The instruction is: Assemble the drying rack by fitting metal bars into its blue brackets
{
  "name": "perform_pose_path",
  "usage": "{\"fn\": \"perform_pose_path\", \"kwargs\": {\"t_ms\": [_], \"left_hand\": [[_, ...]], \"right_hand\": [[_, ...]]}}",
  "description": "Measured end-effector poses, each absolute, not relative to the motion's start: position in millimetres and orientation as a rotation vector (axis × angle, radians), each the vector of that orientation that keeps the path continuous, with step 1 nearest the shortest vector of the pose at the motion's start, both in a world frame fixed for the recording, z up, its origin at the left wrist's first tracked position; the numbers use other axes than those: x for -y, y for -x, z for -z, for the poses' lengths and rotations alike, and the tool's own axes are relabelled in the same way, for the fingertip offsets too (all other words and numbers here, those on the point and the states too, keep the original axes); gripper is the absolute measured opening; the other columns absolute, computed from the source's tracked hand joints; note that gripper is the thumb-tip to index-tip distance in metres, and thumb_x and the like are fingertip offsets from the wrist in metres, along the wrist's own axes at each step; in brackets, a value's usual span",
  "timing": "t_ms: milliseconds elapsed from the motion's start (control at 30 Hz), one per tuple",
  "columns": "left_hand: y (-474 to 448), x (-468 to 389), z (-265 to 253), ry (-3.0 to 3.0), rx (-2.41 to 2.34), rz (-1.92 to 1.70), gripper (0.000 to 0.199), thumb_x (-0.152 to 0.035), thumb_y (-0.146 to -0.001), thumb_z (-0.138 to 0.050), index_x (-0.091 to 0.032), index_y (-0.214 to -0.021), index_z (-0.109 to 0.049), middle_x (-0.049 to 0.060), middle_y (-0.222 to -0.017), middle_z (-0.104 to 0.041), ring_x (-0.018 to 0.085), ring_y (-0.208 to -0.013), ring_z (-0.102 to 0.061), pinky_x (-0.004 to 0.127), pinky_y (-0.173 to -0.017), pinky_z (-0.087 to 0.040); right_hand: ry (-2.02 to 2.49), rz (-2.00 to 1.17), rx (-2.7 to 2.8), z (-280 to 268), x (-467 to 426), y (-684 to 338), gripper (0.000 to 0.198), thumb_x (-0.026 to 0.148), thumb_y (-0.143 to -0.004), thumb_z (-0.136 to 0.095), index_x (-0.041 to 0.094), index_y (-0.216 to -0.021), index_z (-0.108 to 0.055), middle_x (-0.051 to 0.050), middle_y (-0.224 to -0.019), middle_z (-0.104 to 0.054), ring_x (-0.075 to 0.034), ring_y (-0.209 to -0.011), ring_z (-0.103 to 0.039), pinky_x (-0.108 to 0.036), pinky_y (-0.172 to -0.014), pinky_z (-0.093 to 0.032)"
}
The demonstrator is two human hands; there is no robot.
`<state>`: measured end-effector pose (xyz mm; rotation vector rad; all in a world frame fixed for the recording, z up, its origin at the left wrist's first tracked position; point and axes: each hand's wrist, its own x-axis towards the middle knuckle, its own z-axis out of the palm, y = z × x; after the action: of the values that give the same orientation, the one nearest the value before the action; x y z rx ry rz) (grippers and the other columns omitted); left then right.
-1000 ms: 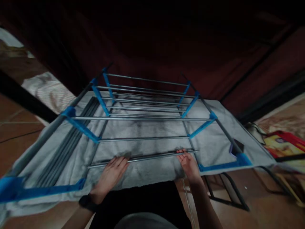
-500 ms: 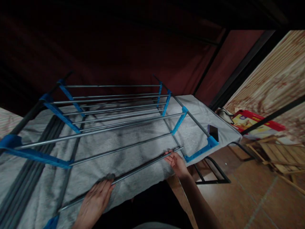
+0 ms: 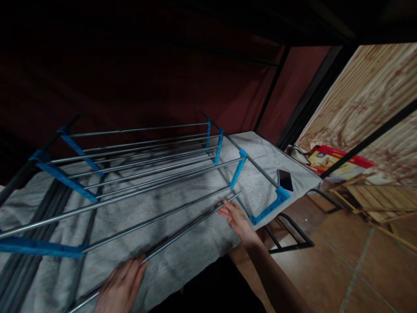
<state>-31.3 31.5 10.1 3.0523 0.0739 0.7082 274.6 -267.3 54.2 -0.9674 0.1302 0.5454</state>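
Observation:
A loose metal rod [image 3: 179, 237] runs diagonally across the near side of a rack of thin metal bars [image 3: 153, 171] with blue plastic brackets [image 3: 239, 167]. My left hand [image 3: 122, 284] is wrapped over the rod at lower left, its fingertips partly hidden. Farther along, my right hand [image 3: 233, 217] pinches the same rod close to its right end. That end sits apart from the blue corner bracket [image 3: 269, 208] at the rack's near right. The rod's left end runs out at the bottom edge of the view.
Under the rack lies a grey blanket [image 3: 192, 265] on a bed. Several dark grey tubes [image 3: 35, 243] rest at the left. A phone [image 3: 285, 180] lies on the right. Beyond are a red and yellow box [image 3: 339, 163], a wooden folding piece [image 3: 381, 202] and black bed posts [image 3: 273, 89].
The view has turned, so the rack appears lower on the left and the right-hand things shift left. Both hands keep hold of the rod, whose right end is slightly higher in view.

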Motion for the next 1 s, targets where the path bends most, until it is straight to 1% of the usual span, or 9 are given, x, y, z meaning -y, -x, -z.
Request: {"fn": "perform_pose_path", "kwargs": {"t_ms": [100, 200, 367, 500, 600, 733, 800, 1000], "left_hand": [[26.1, -39.8, -17.0, -3.097, -0.031, -0.755, 0.039, -0.024, -0.101, -0.035, -0.028, -0.114, -0.072, 0.004, -0.107, -0.079, 0.023, -0.096, -0.074, 0.036, -0.084, -0.055], [18.7, -47.0, -28.0, -3.110, -0.067, -0.800, 0.038, -0.021, -0.100, -0.035, -0.028, -0.111, -0.071, 0.005, -0.104, -0.079, 0.024, -0.093, -0.074, 0.037, -0.082, -0.055], [5.3, -55.0, -42.8, -3.063, -0.101, -0.825, 0.032, -0.030, -0.104, -0.038, -0.027, -0.114, -0.068, 0.004, -0.102, -0.078, 0.023, -0.088, -0.074, 0.035, -0.080, -0.054], [-6.7, -57.8, -49.2, -3.070, -0.141, -0.849, 0.030, -0.036, -0.107, -0.038, -0.026, -0.115, -0.065, 0.004, -0.100, -0.077, 0.023, -0.085, -0.073, 0.036, -0.077, -0.052], [-15.0, -58.9, -52.5, -3.063, -0.126, -0.911, 0.031, -0.040, -0.108, -0.038, -0.024, -0.115, -0.063, 0.004, -0.099, -0.077, 0.023, -0.083, -0.072, 0.036, -0.076, -0.051], [-22.5, -59.5, -56.5, -3.066, -0.115, -0.978, 0.033, -0.039, -0.110, -0.034, -0.024, -0.114, -0.064, 0.005, -0.097, -0.077, 0.023, -0.081, -0.072, 0.036, -0.075, -0.050], [-25.0, -60.0, -58.9, -3.068, -0.125, -0.977, 0.033, -0.039, -0.110, -0.036, -0.023, -0.113, -0.064, 0.005, -0.095, -0.077, 0.024, -0.080, -0.072, 0.037, -0.075, -0.050], [-29.3, -64.7, -65.7, -3.038, -0.158, -0.924, 0.034, -0.042, -0.109, -0.038, -0.022, -0.115, -0.065, 0.005, -0.096, -0.077, 0.024, -0.081, -0.073, 0.037, -0.076, -0.052]], "right_hand": [[0.956, -0.549, -0.083, -61.2, 256.9, -281.6, 0.039, 0.044, -0.066, -0.096, 0.024, -0.079, -0.064, 0.001, -0.084, -0.073, -0.015, -0.075, -0.069, -0.031, -0.079, -0.060], [0.941, -0.558, -0.029, -69.8, 245.0, -289.4, 0.037, 0.046, -0.070, -0.094, 0.024, -0.081, -0.065, 0.000, -0.088, -0.074, -0.016, -0.081, -0.070, -0.032, -0.083, -0.059], [0.935, -0.552, -0.004, -79.1, 230.2, -302.1, 0.037, 0.044, -0.071, -0.094, 0.022, -0.079, -0.065, -0.001, -0.084, -0.074, -0.016, -0.077, -0.069, -0.032, -0.082, -0.059], [0.933, -0.545, -0.009, -77.5, 224.4, -310.8, 0.038, 0.043, -0.068, -0.095, 0.022, -0.081, -0.067, -0.001, -0.084, -0.075, -0.016, -0.077, -0.069, -0.032, -0.080, -0.059], [0.927, -0.541, -0.009, -73.5, 222.8, -314.6, 0.035, 0.042, -0.069, -0.094, 0.022, -0.081, -0.067, -0.001, -0.085, -0.075, -0.016, -0.077, -0.069, -0.032, -0.080, -0.058], [0.917, -0.546, 0.002, -69.9, 223.4, -316.6, 0.031, 0.040, -0.073, -0.092, 0.022, -0.082, -0.068, -0.001, -0.088, -0.075, -0.016, -0.081, -0.070, -0.033, -0.084, -0.058], [0.915, -0.552, 0.008, -69.6, 223.5, -317.4, 0.031, 0.040, -0.074, -0.092, 0.021, -0.083, -0.069, -0.002, -0.088, -0.075, -0.017, -0.082, -0.070, -0.033, -0.085, -0.058], [0.919, -0.558, 0.010, -70.9, 221.0, -320.7, 0.030, 0.040, -0.074, -0.091, 0.021, -0.081, -0.069, -0.002, -0.087, -0.075, -0.016, -0.079, -0.069, -0.032, -0.085, -0.058]]}}
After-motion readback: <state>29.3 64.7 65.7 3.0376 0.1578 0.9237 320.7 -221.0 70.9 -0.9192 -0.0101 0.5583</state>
